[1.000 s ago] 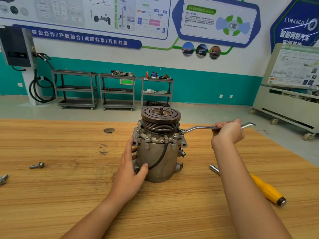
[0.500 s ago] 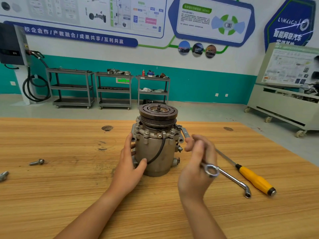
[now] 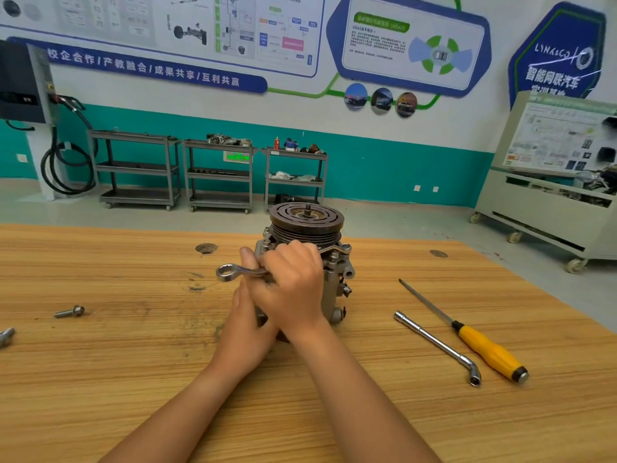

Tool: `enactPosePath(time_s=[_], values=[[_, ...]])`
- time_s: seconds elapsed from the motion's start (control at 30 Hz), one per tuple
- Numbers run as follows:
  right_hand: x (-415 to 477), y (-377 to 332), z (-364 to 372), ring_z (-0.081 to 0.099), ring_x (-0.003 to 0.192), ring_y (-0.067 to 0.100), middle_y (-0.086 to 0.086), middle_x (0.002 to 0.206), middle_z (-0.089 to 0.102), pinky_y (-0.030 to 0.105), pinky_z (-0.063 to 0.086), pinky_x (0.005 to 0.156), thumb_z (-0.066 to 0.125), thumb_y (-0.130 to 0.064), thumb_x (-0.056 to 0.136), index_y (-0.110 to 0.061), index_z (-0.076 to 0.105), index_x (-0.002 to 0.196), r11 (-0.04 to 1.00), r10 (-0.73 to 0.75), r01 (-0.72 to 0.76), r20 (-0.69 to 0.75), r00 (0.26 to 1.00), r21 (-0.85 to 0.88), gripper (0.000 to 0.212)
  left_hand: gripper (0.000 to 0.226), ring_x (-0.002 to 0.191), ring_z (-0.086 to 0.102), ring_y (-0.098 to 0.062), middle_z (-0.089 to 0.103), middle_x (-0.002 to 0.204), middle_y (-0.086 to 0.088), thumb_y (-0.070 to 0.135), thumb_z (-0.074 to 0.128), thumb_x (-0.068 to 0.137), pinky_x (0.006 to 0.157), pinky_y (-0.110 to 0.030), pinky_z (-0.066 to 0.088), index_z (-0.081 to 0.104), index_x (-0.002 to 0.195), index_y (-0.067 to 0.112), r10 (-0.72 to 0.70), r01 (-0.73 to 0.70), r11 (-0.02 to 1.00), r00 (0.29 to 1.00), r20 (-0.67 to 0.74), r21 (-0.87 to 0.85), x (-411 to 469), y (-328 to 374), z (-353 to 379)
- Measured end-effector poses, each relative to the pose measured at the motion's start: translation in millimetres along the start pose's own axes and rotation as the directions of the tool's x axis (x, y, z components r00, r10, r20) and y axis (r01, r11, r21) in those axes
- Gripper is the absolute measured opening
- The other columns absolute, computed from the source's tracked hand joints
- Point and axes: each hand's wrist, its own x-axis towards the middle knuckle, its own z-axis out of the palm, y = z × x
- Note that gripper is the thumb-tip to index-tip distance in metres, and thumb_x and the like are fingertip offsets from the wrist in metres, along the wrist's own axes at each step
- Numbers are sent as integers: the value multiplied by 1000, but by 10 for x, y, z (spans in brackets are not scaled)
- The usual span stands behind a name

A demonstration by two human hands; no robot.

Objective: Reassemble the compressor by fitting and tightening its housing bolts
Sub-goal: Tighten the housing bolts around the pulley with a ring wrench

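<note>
The grey compressor (image 3: 334, 279) stands upright on the wooden table (image 3: 133, 379), its brown pulley (image 3: 307, 217) on top. My right hand (image 3: 293, 285) grips a steel ring spanner (image 3: 230, 272) that lies across the front of the housing. The spanner's far ring sits on a housing bolt (image 3: 345, 247) at the upper right, and its free ring sticks out to the left. My left hand (image 3: 243, 329) holds the compressor's left side, mostly hidden behind my right hand, with the thumb pointing up.
A loose bolt (image 3: 70, 311) lies on the table at the left, and another one (image 3: 6, 336) at the left edge. An L-shaped socket wrench (image 3: 437, 345) and a yellow-handled screwdriver (image 3: 487, 352) lie to the right. Tool carts (image 3: 220, 175) stand by the far wall.
My right hand has swung the spanner handle from the right side, round the front, to the left of the compressor. My left hand has stayed on the housing.
</note>
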Motion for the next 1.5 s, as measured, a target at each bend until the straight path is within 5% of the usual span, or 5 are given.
enactPosePath(time_s=[0.13,0.27,0.37,0.6,1.5], values=[[419,30,-251,37,34,7,-4,37,38,19,31,38,54,-13,84,-11,44,44,903,197,-106,-181,964,417,42,86,130,39,-13,34,146,3,18,61,87,98,-34,44,3,143,47,-87,86,995,996,-13,-42,-18,-28,-13],[915,96,-739,30,34,-3,-17,39,37,14,28,41,38,-18,90,-26,49,48,408,514,-2,-228,827,913,44,91,131,38,-11,30,148,5,20,61,88,100,-32,42,-5,138,58,-111,111,992,994,-3,-65,-15,-40,-13],[1142,382,-1005,19,32,2,-12,37,28,15,25,41,15,-13,102,-18,42,53,175,610,-11,-100,786,984,56,91,132,36,-9,27,149,6,20,61,88,100,-28,38,-6,129,65,-97,97,994,995,-3,-57,-13,-33,-18],[777,1087,-826,9,33,9,-7,37,16,15,11,38,27,-33,101,-18,30,50,-182,906,-293,276,320,939,53,92,127,36,-4,28,148,8,19,61,88,99,-25,39,-7,121,71,-83,82,995,996,-23,-51,-16,-21,-17],[562,1550,-753,15,27,10,-6,35,17,13,16,34,28,-20,99,-19,25,57,-454,842,-446,535,66,771,42,93,106,40,19,32,146,8,20,61,88,81,-20,42,-8,118,74,-87,86,996,995,-45,-13,-9,-40,-2]])
